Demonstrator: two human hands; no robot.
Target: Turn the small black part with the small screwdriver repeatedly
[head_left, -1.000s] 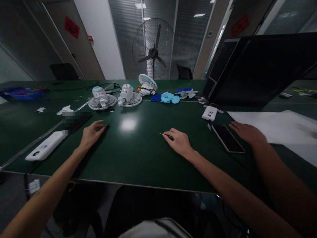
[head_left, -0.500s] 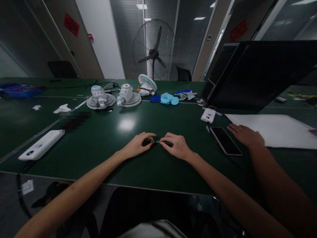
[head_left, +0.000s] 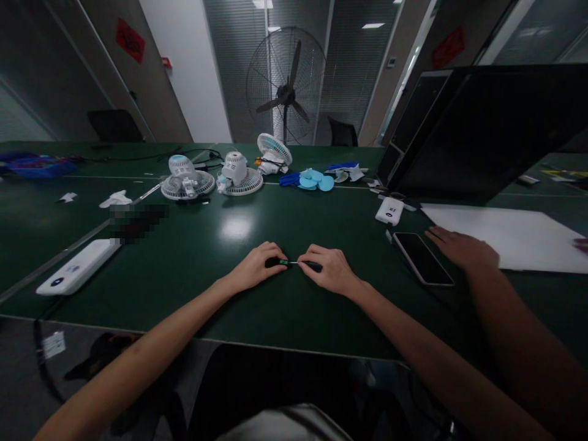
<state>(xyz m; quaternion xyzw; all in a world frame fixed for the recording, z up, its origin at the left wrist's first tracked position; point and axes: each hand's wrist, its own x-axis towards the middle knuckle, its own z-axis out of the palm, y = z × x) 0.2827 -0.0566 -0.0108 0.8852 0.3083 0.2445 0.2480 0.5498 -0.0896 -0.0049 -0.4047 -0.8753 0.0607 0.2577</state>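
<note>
Just above the dark green tabletop, my left hand [head_left: 253, 268] pinches a small green-and-black piece [head_left: 283, 262] between thumb and fingers. Most of that piece is hidden in the hand, so its kind does not show. Facing it, my right hand [head_left: 333, 269] grips a screwdriver [head_left: 313, 266] with a dark handle. The thin metal shaft points left and its tip meets the end of the green piece, or nearly so; I cannot tell whether it is inside.
Small white fans [head_left: 241, 180] stand at the back beside light blue fan blades [head_left: 316, 180]. A phone [head_left: 423, 259], a co-worker's hand [head_left: 463, 248], a white sheet [head_left: 514, 236] and a large black monitor [head_left: 487, 131] are right. A long white device [head_left: 78, 267] lies left.
Both hands keep nearly the same pose. The left fingers have closed in a little around the small piece. The view has shifted slightly.
</note>
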